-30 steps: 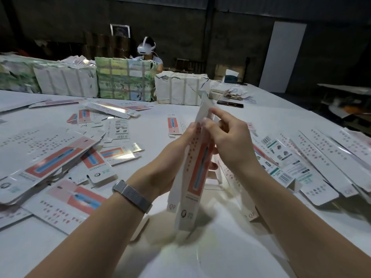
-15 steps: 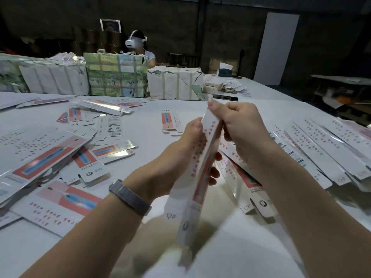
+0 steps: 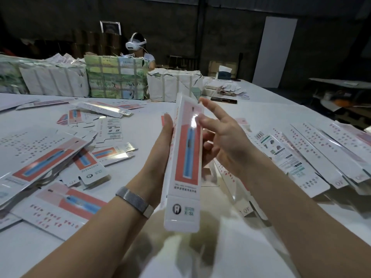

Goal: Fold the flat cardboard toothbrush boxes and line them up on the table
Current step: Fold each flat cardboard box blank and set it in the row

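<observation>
Two hands meet around one folded toothbrush box (image 3: pixel 183 163), held upright above the near part of the white table (image 3: pixel 261 111), its printed front with the blue brush picture facing the camera. The left hand (image 3: pixel 158 155) grips the box along its left edge, thumb pressed against that side; its other fingers seem to wrap behind the box, though they are mostly hidden. The right hand (image 3: pixel 222 141) is just beside the right edge, fingers straight and spread, with a fingertip touching the front near the top. Flat box blanks (image 3: pixel 54 155) lie scattered on the table to the left. Folded boxes (image 3: pixel 313 155) lie side by side on the right.
</observation>
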The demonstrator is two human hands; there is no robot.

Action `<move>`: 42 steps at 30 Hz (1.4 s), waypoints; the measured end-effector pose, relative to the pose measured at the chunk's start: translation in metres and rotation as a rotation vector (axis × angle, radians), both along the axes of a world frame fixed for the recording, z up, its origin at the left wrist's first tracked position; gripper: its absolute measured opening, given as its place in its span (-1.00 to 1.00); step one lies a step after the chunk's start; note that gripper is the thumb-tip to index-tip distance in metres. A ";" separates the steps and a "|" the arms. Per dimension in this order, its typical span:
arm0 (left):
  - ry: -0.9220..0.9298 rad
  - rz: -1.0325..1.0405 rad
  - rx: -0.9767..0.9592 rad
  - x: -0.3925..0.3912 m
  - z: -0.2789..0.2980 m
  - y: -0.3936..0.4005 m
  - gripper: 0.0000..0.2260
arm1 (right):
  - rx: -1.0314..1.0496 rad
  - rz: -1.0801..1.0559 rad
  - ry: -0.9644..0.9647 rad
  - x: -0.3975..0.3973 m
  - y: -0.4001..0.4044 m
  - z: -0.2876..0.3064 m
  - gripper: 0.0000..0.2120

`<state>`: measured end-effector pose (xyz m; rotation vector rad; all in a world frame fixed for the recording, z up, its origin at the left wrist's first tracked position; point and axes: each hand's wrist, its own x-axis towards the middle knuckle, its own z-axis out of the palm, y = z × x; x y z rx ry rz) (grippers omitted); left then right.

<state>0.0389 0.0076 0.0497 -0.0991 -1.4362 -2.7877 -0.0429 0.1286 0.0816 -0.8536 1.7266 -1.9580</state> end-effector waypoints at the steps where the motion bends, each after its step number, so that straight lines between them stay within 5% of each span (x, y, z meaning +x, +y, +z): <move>1: -0.006 0.015 -0.024 0.001 0.000 0.001 -0.26 | -0.034 0.007 -0.029 -0.001 0.000 0.000 -0.75; 5: 0.035 0.347 -0.448 -0.001 0.002 0.003 -0.48 | -0.165 -0.022 -0.059 -0.008 0.002 0.000 -0.62; 8: 0.092 0.507 -0.507 -0.003 0.004 0.000 -0.50 | -0.135 -0.054 0.035 -0.004 0.001 -0.002 -0.62; 16: 0.248 0.580 -0.557 -0.004 -0.001 -0.002 -0.81 | -0.089 -0.013 0.173 0.000 -0.004 -0.007 -0.73; 21: 0.259 0.559 -0.604 -0.002 0.000 0.002 -0.80 | -0.086 0.038 0.150 -0.004 -0.002 -0.007 -0.83; 30: 0.216 0.478 -0.585 0.001 -0.002 0.006 -0.69 | -0.272 0.021 0.116 -0.013 0.000 -0.008 -0.53; 38: 0.241 0.474 -0.628 -0.001 -0.003 0.009 -0.72 | -0.168 0.010 0.162 -0.009 0.002 -0.005 -0.88; 42: 0.294 0.501 -0.847 0.000 -0.006 0.014 -0.70 | -0.088 -0.052 0.131 -0.009 0.005 -0.001 -0.89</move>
